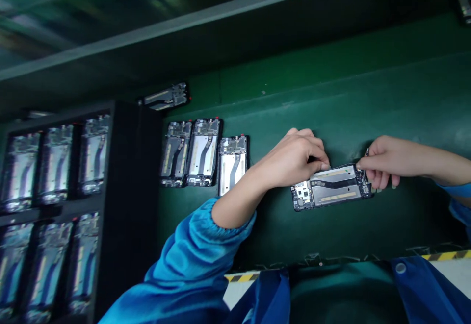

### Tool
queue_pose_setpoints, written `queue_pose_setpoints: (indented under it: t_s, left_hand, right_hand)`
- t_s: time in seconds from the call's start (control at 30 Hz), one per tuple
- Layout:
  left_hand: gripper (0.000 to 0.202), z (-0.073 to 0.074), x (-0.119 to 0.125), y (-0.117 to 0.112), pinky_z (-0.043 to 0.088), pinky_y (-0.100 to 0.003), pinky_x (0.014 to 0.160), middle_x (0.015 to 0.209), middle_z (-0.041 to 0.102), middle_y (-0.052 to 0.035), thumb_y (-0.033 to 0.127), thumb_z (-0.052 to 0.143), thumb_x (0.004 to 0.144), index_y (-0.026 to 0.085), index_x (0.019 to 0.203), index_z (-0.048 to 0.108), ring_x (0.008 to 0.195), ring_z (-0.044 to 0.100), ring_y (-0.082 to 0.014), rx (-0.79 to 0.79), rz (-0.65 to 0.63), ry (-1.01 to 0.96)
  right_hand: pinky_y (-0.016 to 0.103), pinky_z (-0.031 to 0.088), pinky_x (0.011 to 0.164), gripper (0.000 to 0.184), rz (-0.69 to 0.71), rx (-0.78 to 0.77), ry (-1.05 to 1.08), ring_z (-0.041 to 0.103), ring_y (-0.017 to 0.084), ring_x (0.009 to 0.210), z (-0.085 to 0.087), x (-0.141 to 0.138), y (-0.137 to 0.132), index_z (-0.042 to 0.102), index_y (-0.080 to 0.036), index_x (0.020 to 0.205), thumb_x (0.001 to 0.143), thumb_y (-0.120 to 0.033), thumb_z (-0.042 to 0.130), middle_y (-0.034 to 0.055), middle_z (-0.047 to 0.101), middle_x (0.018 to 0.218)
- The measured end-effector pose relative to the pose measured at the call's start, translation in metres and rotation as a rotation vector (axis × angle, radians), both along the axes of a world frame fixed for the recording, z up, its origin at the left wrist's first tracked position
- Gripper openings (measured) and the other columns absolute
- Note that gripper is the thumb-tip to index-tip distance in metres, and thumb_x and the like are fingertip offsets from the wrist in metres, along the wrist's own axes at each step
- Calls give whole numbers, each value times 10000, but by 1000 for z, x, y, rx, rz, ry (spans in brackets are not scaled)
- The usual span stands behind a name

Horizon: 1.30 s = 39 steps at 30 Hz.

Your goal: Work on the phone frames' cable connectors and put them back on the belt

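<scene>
Head view: an opened phone [331, 190] lies flat and lengthwise on the green table [349, 108], its innards facing up. It should prove light and stiff yet fragile (the dark ribbon cable [334, 184] down its middle looks easy to snag), and its metal plate [342, 193] may be slippery, so the outer edges seem the safest hold. The left hand [298, 155] bends over the far long edge, thumb and fingertips nearly together; whether they pinch anything, I cannot tell. The right hand [386, 161] sits at the phone's right end, thumb and forefinger narrowed around a thin tool [367, 152], too small to identify. Leftward, three similar phones [198, 155] lie in a row, near a black rack [134, 167] bearing more.
</scene>
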<state>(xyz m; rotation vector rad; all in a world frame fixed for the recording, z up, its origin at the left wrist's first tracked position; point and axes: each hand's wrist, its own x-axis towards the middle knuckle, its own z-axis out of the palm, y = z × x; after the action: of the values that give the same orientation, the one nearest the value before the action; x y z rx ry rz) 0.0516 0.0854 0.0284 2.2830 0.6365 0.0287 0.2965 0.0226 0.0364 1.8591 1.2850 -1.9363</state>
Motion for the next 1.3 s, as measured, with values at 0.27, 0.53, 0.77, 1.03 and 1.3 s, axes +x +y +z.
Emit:
queue_pose_setpoints:
  t_s: [0.27, 0.53, 0.77, 1.03, 1.3]
  left_hand:
    - [216, 6, 51, -3, 324, -375, 815, 863, 736, -20, 101, 584, 850, 214, 783, 756, 910, 601, -219, 88, -68, 40]
    - [147, 5, 40, -20, 379, -359, 798, 870, 722, -15, 257, 599, 952, 210, 926, 736, 862, 625, -202, 62, 71, 99]
    - [98, 1, 33, -39, 403, -377, 777, 867, 679, -42, 223, 596, 932, 196, 861, 658, 836, 588, -214, 119, 192, 160]
    - [158, 1, 30, -41, 444, -288, 646, 783, 680, 4, 313, 567, 978, 200, 1037, 661, 681, 591, -141, -231, 368, -33]
    - [169, 5, 33, -50, 462, -271, 597, 743, 685, -19, 300, 655, 949, 214, 992, 794, 638, 556, -130, -97, 563, -418]
  right_hand:
    - [194, 527, 418, 302, 13, 33, 8, 722, 172, 551, 1, -3, 1, 688, -159, 583, 844, -276, 590, 102, 757, 635]
    - [198, 497, 402, 286, -15, 160, 40, 682, 149, 496, -3, -7, -7, 653, -165, 560, 810, -288, 584, 92, 747, 631]
    - [229, 496, 439, 308, -9, 186, 134, 679, 167, 519, -2, -2, -9, 659, -170, 560, 826, -293, 566, 91, 737, 624]
    - [285, 502, 803, 314, -472, 776, 203, 681, 193, 867, 9, 23, -6, 806, -199, 947, 847, -210, 508, 57, 773, 933]
    - [286, 313, 565, 310, -260, 813, 198, 460, 140, 628, 0, -15, -27, 570, -202, 702, 941, -399, 589, -32, 471, 648]
